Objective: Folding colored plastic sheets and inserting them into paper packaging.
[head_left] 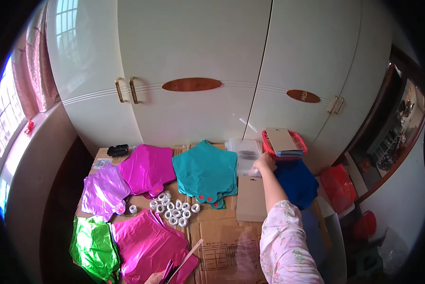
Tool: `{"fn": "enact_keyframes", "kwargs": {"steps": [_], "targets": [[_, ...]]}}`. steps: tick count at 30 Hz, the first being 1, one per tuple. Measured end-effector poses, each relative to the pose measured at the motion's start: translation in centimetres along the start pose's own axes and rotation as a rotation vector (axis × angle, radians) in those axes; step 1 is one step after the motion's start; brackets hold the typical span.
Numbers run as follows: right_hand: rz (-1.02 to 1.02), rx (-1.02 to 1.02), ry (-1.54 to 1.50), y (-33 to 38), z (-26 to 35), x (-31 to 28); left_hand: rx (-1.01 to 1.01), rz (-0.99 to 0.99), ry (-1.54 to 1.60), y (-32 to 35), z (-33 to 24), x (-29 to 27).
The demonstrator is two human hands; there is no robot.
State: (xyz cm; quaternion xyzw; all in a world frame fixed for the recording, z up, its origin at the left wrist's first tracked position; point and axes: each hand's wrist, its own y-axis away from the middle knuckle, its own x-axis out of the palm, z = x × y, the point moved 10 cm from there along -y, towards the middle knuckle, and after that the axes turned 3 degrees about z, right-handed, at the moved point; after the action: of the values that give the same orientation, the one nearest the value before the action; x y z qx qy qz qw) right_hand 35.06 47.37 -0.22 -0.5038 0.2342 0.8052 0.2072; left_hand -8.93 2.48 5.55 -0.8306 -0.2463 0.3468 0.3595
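We look down on a cardboard-covered surface (212, 229), with a stack of teal foil shapes (205, 170) as our landmark. Just right of it, our right hand (265, 163) reaches to a pile of clear packets (247, 154), fingers bent inward; we cannot tell whether they grip one. Our left hand (154, 278), nearer us than the teal stack and to its left, is mostly cut off beside a pale strip (188, 259); its hold is unclear. Left of the teal stack lie purple (147, 168) and lilac foil (104, 189); green (94, 248) and pink foil (148, 244) lie nearer us, dark blue (297, 182) to its right. We judge the sorting by colour done. Left to deal with, it seems, are white rings (176, 214) loose just in front of the teal stack, a tan card (251, 199) at its right and a red basket (301, 140) beyond; we see no clearly filled packet.
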Motion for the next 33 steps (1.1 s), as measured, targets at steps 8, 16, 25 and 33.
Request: {"fn": "enact_keyframes", "kwargs": {"steps": [8, 16, 25, 33], "targets": [[-0.006, -0.045, -0.378, -5.0, -1.5, 0.9, -0.158, 0.217, 0.278, 0.5, 2.7, 2.0], [-0.571, -0.628, 0.248, 6.0, 10.8, -11.1, -0.130, 0.048, 0.139, 1.0, 1.2, 0.2], [-0.516, -0.467, 0.846, 6.0, 11.5, 5.2, -0.035, 0.005, 0.047, 0.2, 0.7, -0.2], [-0.071, -0.482, 0.372, 3.6, 8.7, 5.8, 0.032, -0.001, -0.013, 1.5, 0.3, -0.4]]}}
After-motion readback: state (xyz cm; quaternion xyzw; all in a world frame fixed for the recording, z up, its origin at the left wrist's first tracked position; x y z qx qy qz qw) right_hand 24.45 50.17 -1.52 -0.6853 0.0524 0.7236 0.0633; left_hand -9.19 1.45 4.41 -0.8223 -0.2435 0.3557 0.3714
